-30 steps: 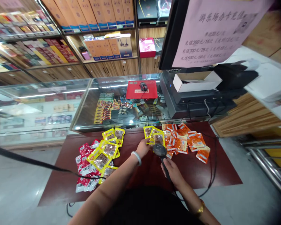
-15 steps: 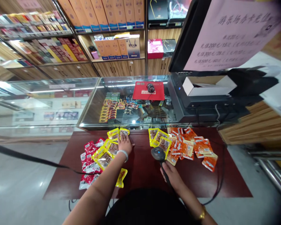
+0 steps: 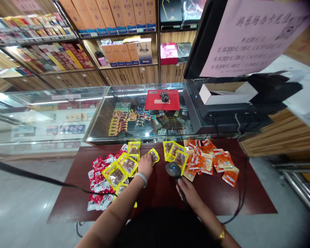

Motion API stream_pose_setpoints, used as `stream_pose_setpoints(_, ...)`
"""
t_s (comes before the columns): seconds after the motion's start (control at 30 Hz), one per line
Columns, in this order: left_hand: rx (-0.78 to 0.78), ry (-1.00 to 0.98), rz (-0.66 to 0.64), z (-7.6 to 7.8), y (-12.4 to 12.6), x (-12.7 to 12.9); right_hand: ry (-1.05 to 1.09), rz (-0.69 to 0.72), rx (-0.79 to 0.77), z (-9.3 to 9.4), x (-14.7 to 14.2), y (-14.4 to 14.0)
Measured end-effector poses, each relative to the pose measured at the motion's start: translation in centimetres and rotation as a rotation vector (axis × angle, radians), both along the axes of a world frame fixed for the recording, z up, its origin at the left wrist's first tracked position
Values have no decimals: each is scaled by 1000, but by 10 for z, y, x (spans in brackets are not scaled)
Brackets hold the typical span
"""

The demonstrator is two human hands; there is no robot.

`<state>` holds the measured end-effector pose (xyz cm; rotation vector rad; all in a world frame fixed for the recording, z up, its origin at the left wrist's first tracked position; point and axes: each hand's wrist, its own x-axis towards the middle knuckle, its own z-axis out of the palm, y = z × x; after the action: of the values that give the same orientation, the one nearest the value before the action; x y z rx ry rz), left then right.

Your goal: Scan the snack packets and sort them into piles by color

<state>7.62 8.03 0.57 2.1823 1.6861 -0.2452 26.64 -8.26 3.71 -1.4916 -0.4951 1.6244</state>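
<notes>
Left hand [image 3: 145, 166] touching a yellow packet [image 3: 154, 155], grip unclear, right hand [image 3: 190, 192] closed around a scanner [image 3: 173, 169], orange packets [image 3: 204, 161] on the counter [image 3: 158, 191]

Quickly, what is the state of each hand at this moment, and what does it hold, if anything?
Left hand: on a yellow-edged packet; whether it grips cannot be told.
Right hand: closed around a handheld scanner.

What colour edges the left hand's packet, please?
The packet is edged yellow, seen best in the head view.
</notes>
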Motion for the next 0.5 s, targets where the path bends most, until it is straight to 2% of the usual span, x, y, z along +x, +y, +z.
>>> stream_pose_setpoints(0.13, -6, 100, 68, 2, 26, -12, -10, -1, 0, 4, 0, -2)
stream_pose_setpoints(0.23, -129, 102, 43, -2, 34, -14, -11, -4, -9, 5, -1, -4)
stream_pose_setpoints(0.37, -362, -93, 59, -15, 18, -11, -14, -6, 5, 7, 0, -10)
stream_pose_setpoints(0.5, -515, -444, 246, -31, -14, -3, -2, -59, -4, 13, 4, -15)
